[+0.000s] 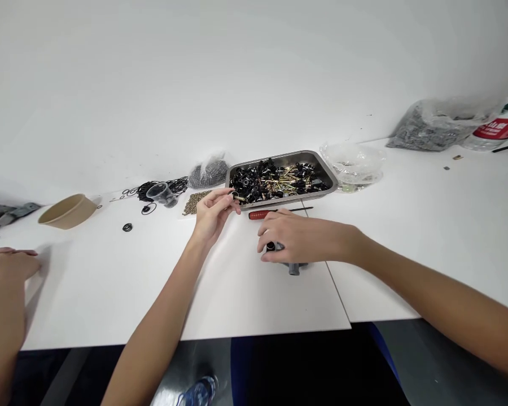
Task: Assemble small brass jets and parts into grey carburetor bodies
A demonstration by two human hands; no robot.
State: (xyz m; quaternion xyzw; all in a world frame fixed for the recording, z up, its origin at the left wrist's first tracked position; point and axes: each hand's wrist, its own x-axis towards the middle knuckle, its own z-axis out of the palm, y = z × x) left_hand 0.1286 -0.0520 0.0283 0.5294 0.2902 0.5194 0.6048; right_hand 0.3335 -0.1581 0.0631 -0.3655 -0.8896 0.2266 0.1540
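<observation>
At the near left corner of the metal tray (281,197), my left hand (211,217) pinches a small brass-coloured pin with a black end (239,198). My right hand (290,234) curls over a grey plastic fitting (294,269) on the table, its fingers around a black round piece (271,246) at the top. Most of the fitting is hidden under that hand. Just beyond my right fingers lies a screwdriver with a red handle (259,215). Black parts and brass-coloured pins (275,179) fill the tray.
Left of the tray are a bag of dark pieces (209,172), a pile of small brass pieces (195,203), a clear cup (163,194), black rings (146,190) and a brown paper bowl (68,212). Plastic bags (353,163) lie to the right. Another person's hand (8,265) rests far left.
</observation>
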